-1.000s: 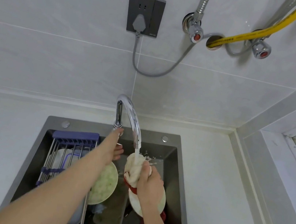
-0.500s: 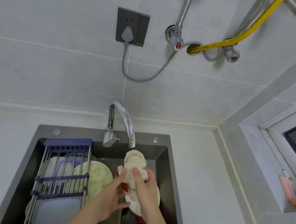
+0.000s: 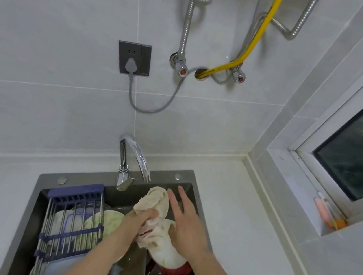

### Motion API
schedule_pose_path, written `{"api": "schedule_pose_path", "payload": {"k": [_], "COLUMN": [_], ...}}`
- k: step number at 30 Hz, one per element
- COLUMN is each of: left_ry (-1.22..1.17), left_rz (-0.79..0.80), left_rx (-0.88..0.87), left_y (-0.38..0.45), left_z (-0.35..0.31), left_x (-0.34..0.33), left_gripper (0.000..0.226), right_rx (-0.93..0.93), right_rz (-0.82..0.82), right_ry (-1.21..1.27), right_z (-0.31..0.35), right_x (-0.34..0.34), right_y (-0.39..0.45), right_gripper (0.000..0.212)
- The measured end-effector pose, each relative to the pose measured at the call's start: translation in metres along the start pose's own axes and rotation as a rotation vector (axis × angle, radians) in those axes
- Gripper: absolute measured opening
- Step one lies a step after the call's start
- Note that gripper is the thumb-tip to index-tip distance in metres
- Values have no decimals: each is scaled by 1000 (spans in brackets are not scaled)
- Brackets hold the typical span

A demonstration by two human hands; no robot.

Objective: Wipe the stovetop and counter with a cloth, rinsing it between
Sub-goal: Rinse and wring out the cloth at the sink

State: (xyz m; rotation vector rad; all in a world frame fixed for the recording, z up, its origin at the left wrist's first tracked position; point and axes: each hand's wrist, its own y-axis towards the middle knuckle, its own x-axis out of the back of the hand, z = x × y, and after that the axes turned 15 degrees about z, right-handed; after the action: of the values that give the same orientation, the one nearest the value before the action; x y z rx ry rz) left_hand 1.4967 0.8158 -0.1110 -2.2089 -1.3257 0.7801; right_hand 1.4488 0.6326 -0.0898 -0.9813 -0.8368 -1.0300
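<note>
Cream-coloured cloth (image 3: 156,206) hangs bunched over the dark sink (image 3: 190,181), just below the spout of the chrome tap (image 3: 136,154). The left hand (image 3: 137,222) is clamped around the cloth's middle; the right hand (image 3: 187,220) lies flat against its side with fingers spread, gripping nothing. Whether water runs from the tap is hard to tell. Left of the tap, a blue wire rack (image 3: 72,217) spans the sink, with pale dishes half hidden under it. Beneath the hands sit a white plate (image 3: 167,255) and something red, mostly covered. The desk (image 3: 242,240) surrounds the sink, cut off at the bottom edge.
</note>
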Motion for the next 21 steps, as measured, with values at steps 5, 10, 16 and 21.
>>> {"api": "schedule_pose_path", "payload": {"k": [5, 10, 16, 21], "left_ry": [522, 962, 1593, 1843], "left_rz": [128, 102, -252, -457], "left_rx": [46, 48, 12, -145], "left_y": [0, 3, -9, 2], "left_z": [-28, -48, -66, -49], "left_x": [-16, -27, -51, -57], "left_gripper": [64, 66, 15, 65], "right_rx": [180, 137, 36, 19], "right_rz": [123, 125, 306, 446], "right_ry": [-185, -171, 52, 127], "right_z": [-12, -15, -18, -20], "right_x": [22, 41, 46, 50], "right_y": [29, 41, 48, 50], "right_gripper": [129, 70, 22, 32]}}
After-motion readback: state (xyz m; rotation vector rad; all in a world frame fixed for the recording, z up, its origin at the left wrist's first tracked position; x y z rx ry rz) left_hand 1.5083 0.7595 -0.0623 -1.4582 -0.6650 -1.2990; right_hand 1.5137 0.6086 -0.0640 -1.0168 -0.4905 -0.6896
